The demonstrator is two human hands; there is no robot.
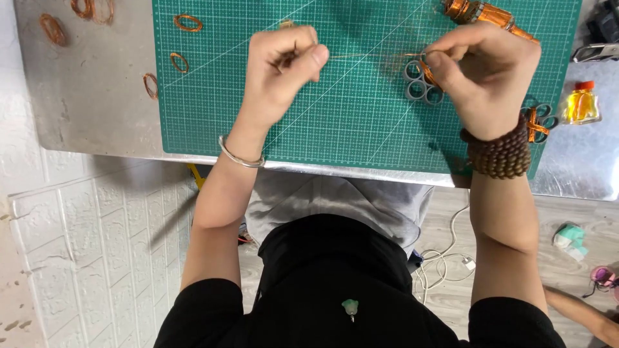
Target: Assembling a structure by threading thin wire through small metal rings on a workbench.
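My left hand (pixel 280 67) is closed in a pinch on one end of a thin copper wire (pixel 361 56) that stretches tight to the right above the green cutting mat (pixel 335 122). My right hand (pixel 487 77) grips the other end, where the wire wraps a grey former made of several joined rings (pixel 420 87). A silver bangle sits on my left wrist and a brown bead bracelet on my right wrist.
Several small copper wire coils (pixel 187 23) lie on the mat's left side and on the metal table (pixel 90 109). A spool of copper wire (pixel 480 13) lies at the top right. A small bottle of yellow liquid (pixel 581 103) and scissors (pixel 538 122) lie at the right.
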